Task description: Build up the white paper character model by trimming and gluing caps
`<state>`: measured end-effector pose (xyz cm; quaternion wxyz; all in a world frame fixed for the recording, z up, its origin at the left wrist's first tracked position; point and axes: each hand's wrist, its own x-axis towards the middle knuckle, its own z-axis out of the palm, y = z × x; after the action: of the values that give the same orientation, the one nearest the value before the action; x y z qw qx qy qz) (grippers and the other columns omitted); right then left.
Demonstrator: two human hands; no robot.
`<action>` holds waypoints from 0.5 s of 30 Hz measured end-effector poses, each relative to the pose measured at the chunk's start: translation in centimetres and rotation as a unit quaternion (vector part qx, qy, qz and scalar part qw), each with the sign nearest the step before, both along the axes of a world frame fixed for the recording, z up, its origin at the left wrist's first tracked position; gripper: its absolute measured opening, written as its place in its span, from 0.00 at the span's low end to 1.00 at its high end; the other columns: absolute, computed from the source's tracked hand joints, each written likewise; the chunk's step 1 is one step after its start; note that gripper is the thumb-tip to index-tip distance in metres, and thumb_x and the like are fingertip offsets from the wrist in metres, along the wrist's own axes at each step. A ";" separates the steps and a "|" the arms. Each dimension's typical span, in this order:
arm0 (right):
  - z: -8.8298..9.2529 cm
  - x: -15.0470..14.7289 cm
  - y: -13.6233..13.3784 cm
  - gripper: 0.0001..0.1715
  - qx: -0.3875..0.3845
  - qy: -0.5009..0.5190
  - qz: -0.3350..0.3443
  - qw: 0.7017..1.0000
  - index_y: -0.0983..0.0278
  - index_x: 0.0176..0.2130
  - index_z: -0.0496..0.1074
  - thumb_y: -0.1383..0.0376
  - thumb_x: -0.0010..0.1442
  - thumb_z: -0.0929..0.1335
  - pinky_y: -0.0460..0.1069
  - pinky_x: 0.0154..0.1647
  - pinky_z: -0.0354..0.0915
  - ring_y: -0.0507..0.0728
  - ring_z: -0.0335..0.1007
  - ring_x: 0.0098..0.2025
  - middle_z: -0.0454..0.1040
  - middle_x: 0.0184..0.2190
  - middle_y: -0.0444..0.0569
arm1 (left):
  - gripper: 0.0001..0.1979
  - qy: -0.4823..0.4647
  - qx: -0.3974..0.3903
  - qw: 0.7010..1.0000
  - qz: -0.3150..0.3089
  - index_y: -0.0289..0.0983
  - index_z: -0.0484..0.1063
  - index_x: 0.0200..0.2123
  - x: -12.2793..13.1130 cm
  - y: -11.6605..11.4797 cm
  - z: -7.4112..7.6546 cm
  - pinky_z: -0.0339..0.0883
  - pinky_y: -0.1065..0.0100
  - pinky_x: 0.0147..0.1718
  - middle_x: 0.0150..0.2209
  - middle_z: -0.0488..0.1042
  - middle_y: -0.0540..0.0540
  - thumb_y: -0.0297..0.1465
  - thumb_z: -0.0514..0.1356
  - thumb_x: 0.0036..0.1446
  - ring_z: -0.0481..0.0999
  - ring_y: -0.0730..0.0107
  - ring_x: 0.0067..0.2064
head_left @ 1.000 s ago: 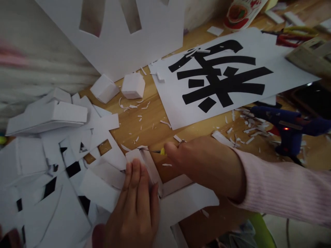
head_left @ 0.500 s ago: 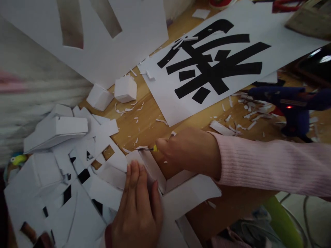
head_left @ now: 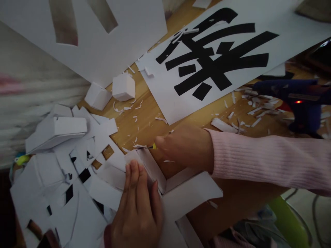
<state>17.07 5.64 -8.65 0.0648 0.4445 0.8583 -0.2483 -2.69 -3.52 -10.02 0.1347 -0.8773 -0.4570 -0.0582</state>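
My left hand (head_left: pixel 137 210) lies flat, fingers together and stretched out, pressing down a folded white paper piece (head_left: pixel 152 168) at the table's near edge. My right hand (head_left: pixel 184 148), in a pink sleeve, is closed round a small craft knife (head_left: pixel 152 146) with a yellow tip. Its thin blade touches the far end of the white piece. Most of the knife is hidden inside the fist.
White paper offcuts (head_left: pixel 64 165) are heaped at the left, with two small paper boxes (head_left: pixel 123 86) behind. A sheet with a large black character (head_left: pixel 217 51) lies at the back. A blue glue gun (head_left: pixel 300 100) stands at the right. A white cut-out board (head_left: pixel 103 38) leans at the rear.
The view has shifted slightly forward and down. Both hands stay in place on the white piece, with the knife tip barely moving.
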 end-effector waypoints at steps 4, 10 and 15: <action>-0.3 0.5 -0.4 0.11 -0.006 -0.002 -0.005 1.000 0.69 0.41 0.76 0.65 0.66 0.66 0.48 0.25 0.54 0.56 0.71 0.27 0.76 0.26 0.52 | 0.29 0.005 0.006 1.000 -0.001 0.25 0.63 0.64 -0.3 0.0 -0.1 0.75 0.59 0.48 0.60 0.72 0.29 0.26 0.62 0.61 0.77 0.50 0.57; -1.3 1.4 -1.4 0.08 0.053 0.001 -0.022 0.998 0.68 0.39 0.74 0.66 0.66 0.66 0.47 0.25 0.53 0.53 0.67 0.24 0.73 0.22 0.48 | 0.30 0.009 0.011 1.000 -0.005 0.24 0.62 0.64 -0.3 0.0 -0.1 0.74 0.59 0.48 0.60 0.71 0.28 0.27 0.62 0.60 0.77 0.50 0.56; -1.8 0.4 -0.7 0.11 0.053 -0.001 -0.012 0.999 0.68 0.36 0.76 0.64 0.66 0.67 0.48 0.28 0.56 0.56 0.71 0.27 0.75 0.23 0.50 | 0.30 0.004 0.013 1.000 0.004 0.24 0.63 0.63 0.0 0.0 0.0 0.74 0.61 0.48 0.59 0.72 0.29 0.26 0.63 0.60 0.77 0.50 0.56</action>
<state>17.44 4.97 -10.41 0.0386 0.4581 0.8646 -0.2026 -2.69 -3.55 -10.03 0.1483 -0.8738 -0.4592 -0.0600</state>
